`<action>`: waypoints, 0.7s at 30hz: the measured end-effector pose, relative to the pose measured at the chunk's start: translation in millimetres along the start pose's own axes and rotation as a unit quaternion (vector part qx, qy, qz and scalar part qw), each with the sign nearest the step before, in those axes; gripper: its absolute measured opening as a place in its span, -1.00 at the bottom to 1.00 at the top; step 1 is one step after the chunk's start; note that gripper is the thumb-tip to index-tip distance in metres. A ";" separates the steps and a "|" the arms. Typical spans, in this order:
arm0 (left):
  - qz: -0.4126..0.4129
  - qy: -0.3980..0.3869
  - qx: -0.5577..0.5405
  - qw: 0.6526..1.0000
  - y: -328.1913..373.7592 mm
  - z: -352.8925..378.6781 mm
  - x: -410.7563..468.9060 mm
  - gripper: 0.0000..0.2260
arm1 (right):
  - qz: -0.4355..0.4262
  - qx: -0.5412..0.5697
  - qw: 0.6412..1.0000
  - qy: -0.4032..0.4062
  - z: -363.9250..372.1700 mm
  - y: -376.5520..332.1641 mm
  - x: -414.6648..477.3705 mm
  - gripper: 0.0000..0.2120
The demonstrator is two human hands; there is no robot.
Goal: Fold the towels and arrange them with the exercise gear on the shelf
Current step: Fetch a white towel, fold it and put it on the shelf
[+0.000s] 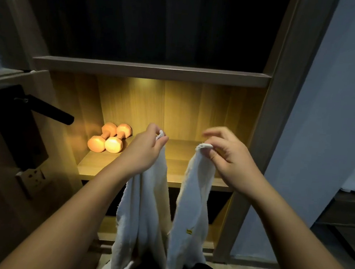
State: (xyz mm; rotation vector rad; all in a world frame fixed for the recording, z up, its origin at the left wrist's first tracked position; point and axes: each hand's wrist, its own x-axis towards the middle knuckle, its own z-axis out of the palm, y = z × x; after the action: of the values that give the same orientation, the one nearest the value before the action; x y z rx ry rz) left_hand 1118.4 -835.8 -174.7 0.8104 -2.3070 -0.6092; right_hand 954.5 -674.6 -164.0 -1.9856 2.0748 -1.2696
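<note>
A white towel [192, 204] hangs in front of the lit wooden shelf [168, 176], held up by its two top corners. My left hand [147, 146] pinches the left corner and my right hand [226, 153] pinches the right corner, so the cloth droops in two long folds down past the lower shelf. A small yellow tag shows on the right fold. Two orange dumbbells [109, 138] lie side by side at the back left of the lit shelf, left of my left hand.
A shelf board [152, 71] runs above the lit bay, with a dark compartment over it. A black door handle [45, 110] juts out at left, with a wall socket [32, 177] below. A wooden post [264, 142] and a pale wall stand at right.
</note>
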 end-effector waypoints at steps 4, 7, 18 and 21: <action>0.023 0.057 0.009 0.998 5.4 -18.2 6.0 -0.84 | 0.015 0.036 0.998 0.041 -7.9 4.0 6.9 -0.83; 0.046 0.120 -0.015 0.992 5.4 -31.1 8.3 -0.66 | 0.017 0.045 0.998 0.045 -22.4 7.5 12.4 -0.82; -0.004 0.055 -0.283 0.958 63.7 -6.6 -8.0 -0.85 | 0.020 0.299 0.946 0.126 22.4 -28.3 27.6 -0.90; -0.013 0.081 -0.290 0.954 64.8 -7.3 -12.2 -0.91 | 0.043 0.280 0.947 0.152 27.8 -28.2 28.7 -0.89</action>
State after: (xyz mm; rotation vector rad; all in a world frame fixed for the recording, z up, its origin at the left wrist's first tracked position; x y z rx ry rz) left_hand 1105.4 -783.4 -136.1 0.5761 -1.8211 -1.1173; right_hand 986.5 -709.8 -152.9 -1.5079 1.6007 -1.9698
